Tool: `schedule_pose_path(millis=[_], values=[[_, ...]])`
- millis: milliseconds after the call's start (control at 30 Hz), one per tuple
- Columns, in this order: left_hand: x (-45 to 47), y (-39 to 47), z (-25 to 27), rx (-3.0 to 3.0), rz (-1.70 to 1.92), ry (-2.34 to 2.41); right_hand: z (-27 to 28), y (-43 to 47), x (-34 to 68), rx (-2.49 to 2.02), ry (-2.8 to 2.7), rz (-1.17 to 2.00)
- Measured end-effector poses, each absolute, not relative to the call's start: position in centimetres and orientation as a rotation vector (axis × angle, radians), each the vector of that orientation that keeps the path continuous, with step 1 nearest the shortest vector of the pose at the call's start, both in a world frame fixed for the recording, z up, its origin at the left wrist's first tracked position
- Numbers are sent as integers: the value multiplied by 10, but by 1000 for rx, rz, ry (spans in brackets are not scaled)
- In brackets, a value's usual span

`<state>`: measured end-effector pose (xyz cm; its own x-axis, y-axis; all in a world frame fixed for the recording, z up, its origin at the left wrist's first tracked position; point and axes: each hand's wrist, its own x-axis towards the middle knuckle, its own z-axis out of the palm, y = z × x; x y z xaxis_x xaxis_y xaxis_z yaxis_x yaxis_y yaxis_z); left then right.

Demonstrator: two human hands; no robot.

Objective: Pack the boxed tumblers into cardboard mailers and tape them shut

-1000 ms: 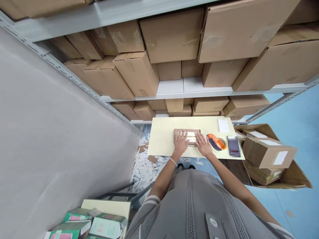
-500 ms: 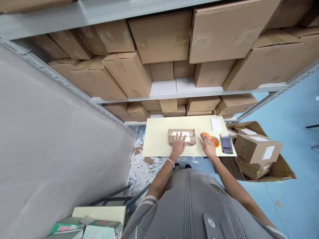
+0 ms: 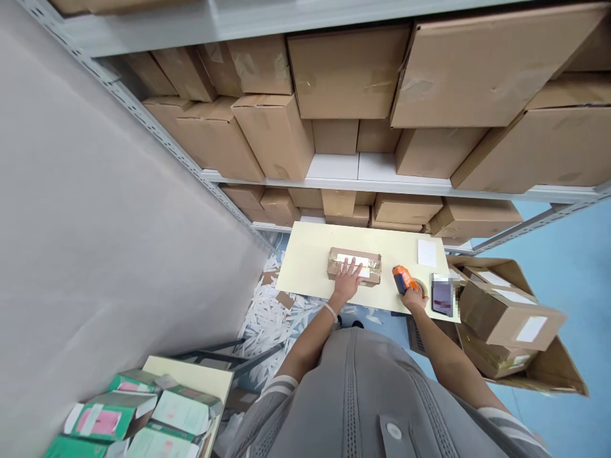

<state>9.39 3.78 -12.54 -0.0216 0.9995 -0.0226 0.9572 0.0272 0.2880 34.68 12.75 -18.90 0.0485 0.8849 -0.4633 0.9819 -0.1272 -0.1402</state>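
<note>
My left hand [image 3: 347,284] lies with its fingers spread on top of a small cardboard box [image 3: 375,263]. Clear tape and white label strips cover the box's upper face. To its right, my right hand [image 3: 414,300] is wrapped round an orange tape dispenser [image 3: 403,277] with a roll of tape on it. The dispenser is tilted, with its orange end pointing away from me to the left. Both hands are over a pale yellow tabletop [image 3: 305,257].
A phone [image 3: 442,296] and a white paper stack [image 3: 426,252] lie on the table's right side. Beyond stands a shelf [image 3: 382,186] full of cartons. An open carton [image 3: 568,366] holding boxes is at right. Paper shreds [image 3: 262,312] cover the floor; green boxes [image 3: 102,420] sit lower left.
My right hand has closed round the tape dispenser, which lay flat under its fingers before and is now turned and tilted. My left hand stays on the box. The view has shifted.
</note>
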Motion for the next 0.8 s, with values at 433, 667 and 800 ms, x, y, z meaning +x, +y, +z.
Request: schedule_pose_path(millis=[433,667,800], values=[[91,39,-130,1977,471,2012,-153,120,386,2428,2159,-1030],[75,58,-127,1843,706,1843,-78,122,348,1966,2613,-1742],[60,68,-128,1627,878,1729,-60,134,308,1649,2682,-1847]])
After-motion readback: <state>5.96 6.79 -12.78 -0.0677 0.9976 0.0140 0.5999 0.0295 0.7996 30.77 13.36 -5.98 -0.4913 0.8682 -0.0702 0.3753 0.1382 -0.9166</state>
